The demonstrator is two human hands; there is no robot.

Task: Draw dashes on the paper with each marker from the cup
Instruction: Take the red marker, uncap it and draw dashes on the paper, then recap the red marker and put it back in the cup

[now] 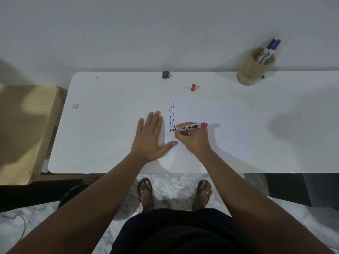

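Note:
A white sheet of paper (198,114) lies on the white table (110,136), with columns of short dashes (171,116) along its left side. My right hand (192,138) is shut on a red permanent marker (191,126), whose tip touches the paper at the bottom of the dash columns. My left hand (149,137) lies flat with fingers spread, thumb on the paper's left edge. The marker's red cap (193,87) lies on the table beyond the paper. A wooden cup (252,67) at the back right holds a black marker (266,51) and a blue marker (272,51).
A small black object (165,74) sits at the table's back edge against the wall. A wooden stool or bench (23,129) stands left of the table. My feet in sandals (174,191) are on the marble floor below the front edge.

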